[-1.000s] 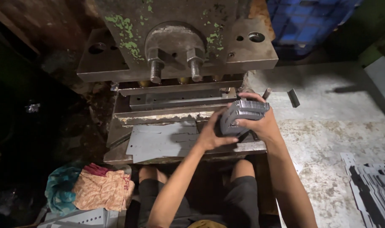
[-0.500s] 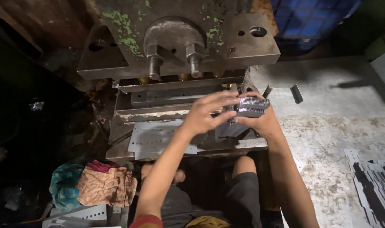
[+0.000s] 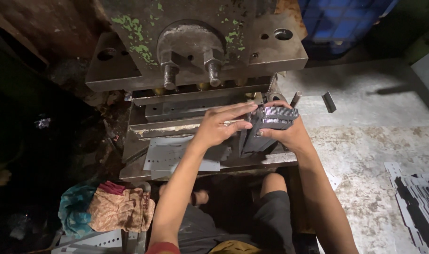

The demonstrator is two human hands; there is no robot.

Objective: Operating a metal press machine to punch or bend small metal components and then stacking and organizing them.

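Feeding stamped plates at the press, stack in hand.
Cloth bundle (image 3: 116, 207) at lower left; punched sheet (image 3: 177, 155) on press bed (image 3: 139, 169) front edge. My left hand (image 3: 219, 124), fingers spread flat, touches the plate stack (image 3: 266, 129) top; my right hand (image 3: 287, 134) clamps that stack at bed's right edge. Next, I judge: peel one plate off cleanly.

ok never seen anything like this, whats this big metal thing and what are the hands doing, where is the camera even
The camera sits on the person's head, looking down past their knees. The big block is a heavy steel press with flaking green paint and two bolts. Below it a flat punched metal sheet lies on the press bed. The right hand grips a stack of thin metal plates on edge; the left hand reaches to the stack, fingertips at its top. Crumpled rags lie lower left.
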